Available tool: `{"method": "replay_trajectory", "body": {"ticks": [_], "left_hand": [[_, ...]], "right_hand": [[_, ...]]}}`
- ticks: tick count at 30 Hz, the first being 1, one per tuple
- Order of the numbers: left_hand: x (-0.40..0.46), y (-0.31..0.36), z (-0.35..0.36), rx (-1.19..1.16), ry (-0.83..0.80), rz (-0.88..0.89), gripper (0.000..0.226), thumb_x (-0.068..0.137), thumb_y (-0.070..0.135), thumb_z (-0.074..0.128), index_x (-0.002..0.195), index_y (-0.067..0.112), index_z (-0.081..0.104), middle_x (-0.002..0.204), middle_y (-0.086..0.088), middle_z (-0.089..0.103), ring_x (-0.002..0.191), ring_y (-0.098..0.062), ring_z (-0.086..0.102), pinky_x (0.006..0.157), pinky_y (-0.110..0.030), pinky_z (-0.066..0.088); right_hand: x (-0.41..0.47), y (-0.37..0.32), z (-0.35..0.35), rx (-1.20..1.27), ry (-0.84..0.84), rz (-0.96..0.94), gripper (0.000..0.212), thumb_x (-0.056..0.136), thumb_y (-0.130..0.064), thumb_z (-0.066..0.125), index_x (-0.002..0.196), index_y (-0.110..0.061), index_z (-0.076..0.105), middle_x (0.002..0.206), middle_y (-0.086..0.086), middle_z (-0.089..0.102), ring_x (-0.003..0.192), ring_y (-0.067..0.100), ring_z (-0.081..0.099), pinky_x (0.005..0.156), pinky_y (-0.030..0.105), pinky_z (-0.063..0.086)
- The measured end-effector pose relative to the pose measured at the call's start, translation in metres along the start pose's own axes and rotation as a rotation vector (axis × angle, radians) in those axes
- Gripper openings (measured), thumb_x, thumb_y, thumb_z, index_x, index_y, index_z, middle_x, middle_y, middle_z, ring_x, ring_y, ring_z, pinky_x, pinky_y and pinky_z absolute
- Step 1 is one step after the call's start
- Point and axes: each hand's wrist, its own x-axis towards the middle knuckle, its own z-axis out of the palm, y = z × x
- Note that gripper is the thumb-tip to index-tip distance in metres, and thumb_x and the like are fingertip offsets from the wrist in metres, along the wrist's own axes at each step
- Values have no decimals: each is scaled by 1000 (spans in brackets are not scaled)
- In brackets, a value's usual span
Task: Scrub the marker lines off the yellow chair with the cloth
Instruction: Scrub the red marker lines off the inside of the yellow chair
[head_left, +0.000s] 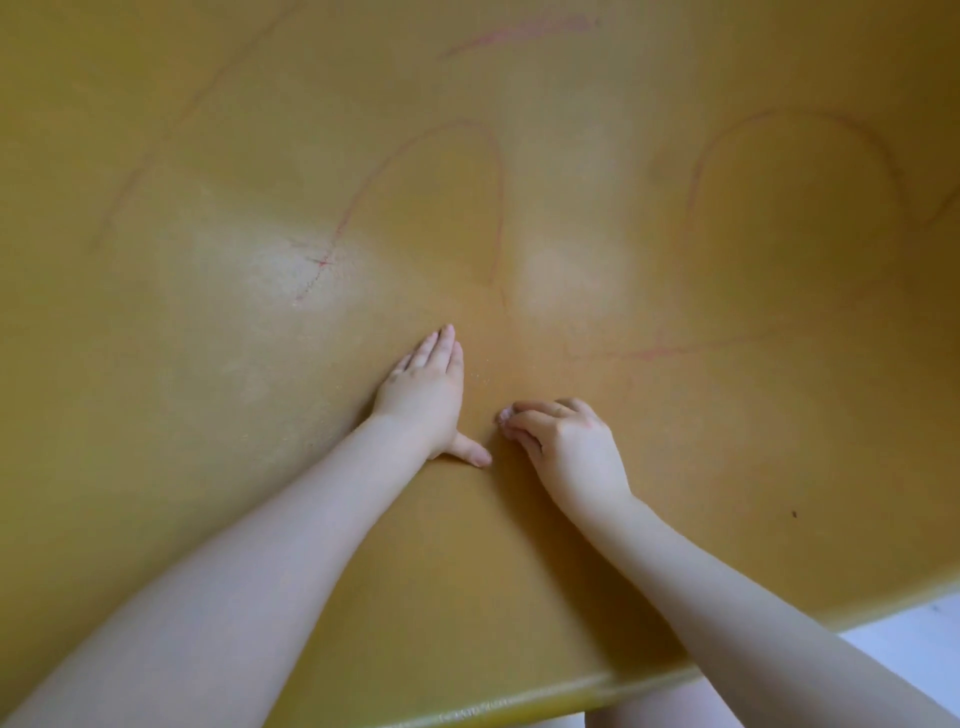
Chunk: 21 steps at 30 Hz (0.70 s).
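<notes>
The yellow chair (675, 467) fills nearly the whole view, its seat curving up toward the back, with its front edge at the bottom of the picture. The left hand (423, 387) lies flat on the seat near the middle, fingers straight and together, thumb spread out to the side, holding nothing and seemingly bracing. Just beside it, the right hand (563, 447) has its fingers curled with the fingertips (506, 415) bunched and pressed down against the plastic. No cloth shows anywhere; if a small piece is tucked under those curled fingers it is hidden, so I cannot tell whether the right hand grips anything or is rubbing with bare fingertips. As for progress, most of the job looks left to do. Red marker lines (415, 156) loop in an arch above the left hand, and a second arch (789, 117) sits to the right. There is also a smudged streak (524, 31) near the top, a dark crossed scribble (317, 262) on the left, and a faint line (654, 353) above the right hand. Several of them look pale, perhaps partly rubbed, but all are still readable. The patch right around the hands appears free of marks.
</notes>
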Motion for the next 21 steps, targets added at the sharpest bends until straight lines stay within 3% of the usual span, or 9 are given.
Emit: {"method": "replay_trajectory", "body": {"ticks": [2,4,7,9,11,16,21], "left_hand": [[1,-2,3,-26,0,9,132,61,67,69,147,2,-9,155,-10,-19,145,-21,-10,118,-34,5],[1,-4,4,-28,-4,26,131,62,66,68,147,3,-9,155,-9,-19,144,-20,-11,118,-34,5],[5,-13,-5,-12,-13,74,119,69,58,69,149,5,-2,157,-5,-14,145,-18,-6,116,-32,11],[8,-24,-12,-17,5,101,109,73,53,69,149,9,3,158,-3,-8,145,-17,0,115,-32,15],[9,-35,-16,-8,31,79,108,75,51,67,150,12,1,158,-2,-10,145,-16,-2,114,-34,16],[16,-41,-20,61,64,23,119,69,57,68,149,8,-6,156,-5,-18,145,-19,-9,116,-33,7],[21,-38,-18,66,36,28,118,71,59,65,148,6,-7,155,-7,-19,145,-20,-10,116,-32,5]], "right_hand": [[28,4,12,-9,-28,16,12,77,-14,61,68,-12,69,79,3,72,58,27,54,52,21,44],[64,7,23,-15,-60,91,9,81,-6,60,76,-8,68,90,11,68,70,30,52,58,28,40],[111,12,34,-51,-30,166,13,89,-6,50,88,-5,62,108,14,50,83,26,41,63,31,35],[125,13,36,-56,1,163,14,92,-8,47,91,-7,61,107,11,49,83,21,34,63,29,33],[121,15,39,-36,25,145,16,93,-11,48,92,-9,64,104,7,54,84,22,39,64,26,31],[61,-2,33,32,116,22,24,72,4,61,82,-13,74,86,5,66,56,26,52,60,20,35],[36,-4,29,76,4,-95,33,81,-11,41,85,-14,74,86,5,65,61,27,55,61,22,47]]}}
